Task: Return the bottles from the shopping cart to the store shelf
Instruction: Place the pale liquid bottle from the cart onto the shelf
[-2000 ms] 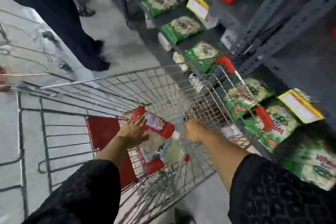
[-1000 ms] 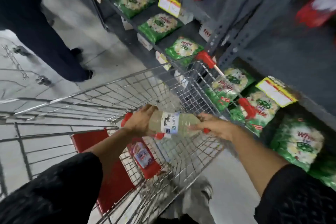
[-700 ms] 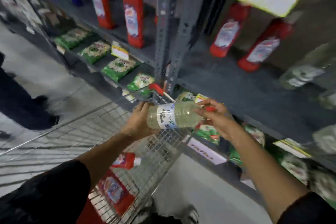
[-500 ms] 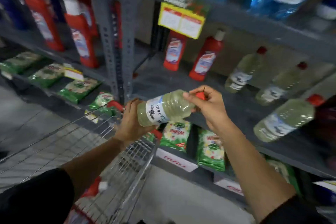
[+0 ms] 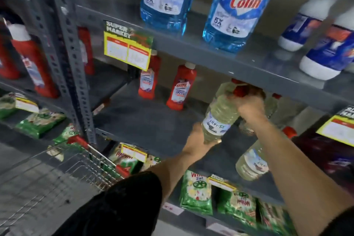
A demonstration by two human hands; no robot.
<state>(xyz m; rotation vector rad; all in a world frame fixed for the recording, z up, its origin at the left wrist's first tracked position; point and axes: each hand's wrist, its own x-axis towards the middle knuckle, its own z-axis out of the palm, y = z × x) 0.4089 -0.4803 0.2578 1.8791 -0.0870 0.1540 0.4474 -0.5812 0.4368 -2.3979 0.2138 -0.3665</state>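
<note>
While both hands grip it, a clear plastic bottle [image 5: 218, 115] of pale yellowish liquid, ribbed at the shoulder and wrapped in a white label, stands nearly upright over the grey metal shelf [image 5: 145, 120], tilted slightly. The left hand [image 5: 199, 140] cups its base from below, fingers curled around the bottom; whether the base touches the shelf cannot be told. The right hand [image 5: 249, 103] is closed over the neck and red cap [image 5: 239, 90], just under the edge of the shelf above. Motion blur softens both hands and the label's print.

Just right of it, more bottles of the same kind [image 5: 251, 161] stand on the same shelf, partly hidden behind the right forearm. Further back are two red squeeze bottles [image 5: 180, 86] with white caps. Above, two blue translucent bottles [image 5: 231, 11] are cut off at the top, beside white and blue ones [image 5: 325, 51] at the frame's right edge. A yellow price tag [image 5: 127, 51] hangs from that upper shelf. Glossy green packets [image 5: 197, 191] lie on the lower shelf. At lower left, the wire cart [image 5: 82, 161] with red corner pieces stands against the perforated grey upright [image 5: 70, 48]; its contents are out of view.
</note>
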